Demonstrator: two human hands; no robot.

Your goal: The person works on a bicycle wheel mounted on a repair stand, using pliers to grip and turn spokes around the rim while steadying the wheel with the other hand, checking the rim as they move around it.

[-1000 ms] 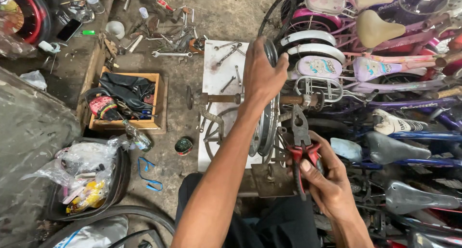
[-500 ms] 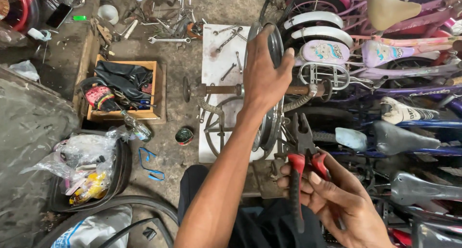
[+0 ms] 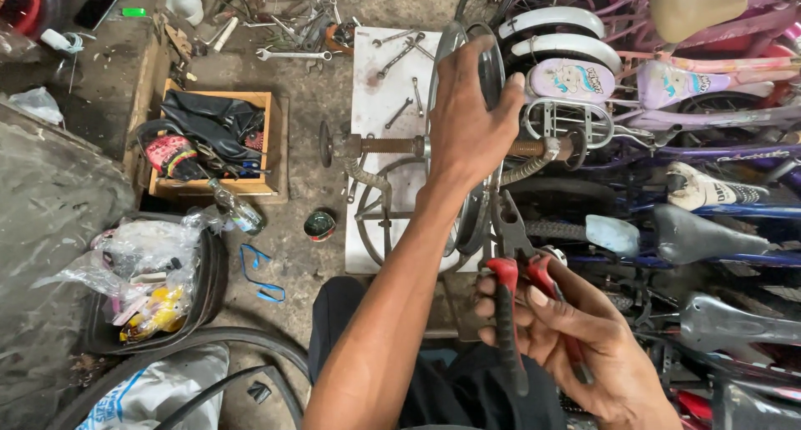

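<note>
- Two hands work: your left hand (image 3: 469, 125) clamps over the thin metal wheel rim (image 3: 488, 63), upright on a threaded axle stand (image 3: 392, 145).
- Your right hand (image 3: 576, 338) grips red-handled pliers (image 3: 521, 271), jaws pointing up beside the rim.
- Steel spanners (image 3: 399, 56) lie on the pale board (image 3: 375, 88) behind.
- Left, a wooden box (image 3: 265, 138) holds black rubber.

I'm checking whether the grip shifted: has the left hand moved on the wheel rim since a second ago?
No. The left hand still grips the top of the wheel rim, in the same place just above the threaded axle.
</note>
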